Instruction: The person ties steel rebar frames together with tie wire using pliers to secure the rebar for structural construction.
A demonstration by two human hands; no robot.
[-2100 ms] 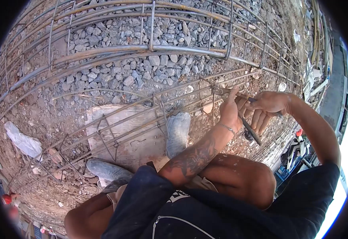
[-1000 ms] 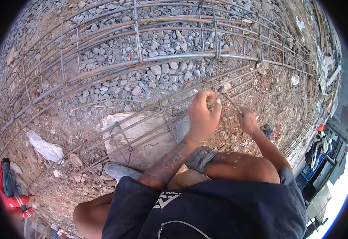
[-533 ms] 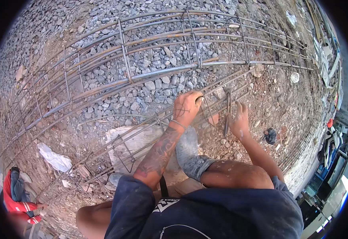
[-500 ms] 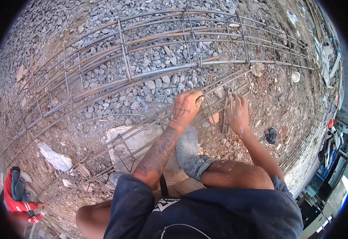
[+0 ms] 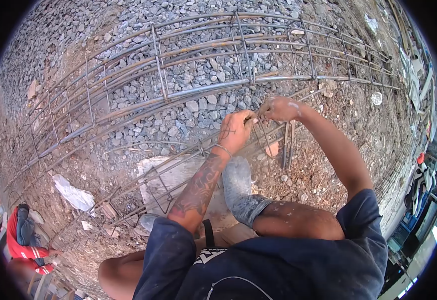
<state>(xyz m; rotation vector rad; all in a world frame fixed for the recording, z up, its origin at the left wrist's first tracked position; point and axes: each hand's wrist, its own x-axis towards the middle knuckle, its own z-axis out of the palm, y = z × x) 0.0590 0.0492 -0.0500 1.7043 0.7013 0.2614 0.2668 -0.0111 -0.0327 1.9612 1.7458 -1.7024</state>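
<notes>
My left hand (image 5: 236,131) is closed at a thin rebar cage (image 5: 166,165), its fingers pinched near a bar beside a bent stirrup (image 5: 262,132). Close by on the right, my right hand (image 5: 280,109) is bent over the same bars with its fingertips curled together at the stirrup's top corner. What either hand pinches is too small to make out. Pincers (image 5: 288,146) hang or lie with their handles pointing down, just below my right hand and not gripped by it.
A larger rebar cage (image 5: 203,87) arcs across grey gravel (image 5: 198,70) ahead. A pale board (image 5: 171,180) lies under the thin cage. White plastic (image 5: 73,193) is at the left. Another person in red (image 5: 21,237) is at the lower left edge.
My right hand has let go of the pincers and moved up and left to the stirrup corner, its arm now raised. My left hand has stayed nearly in place.
</notes>
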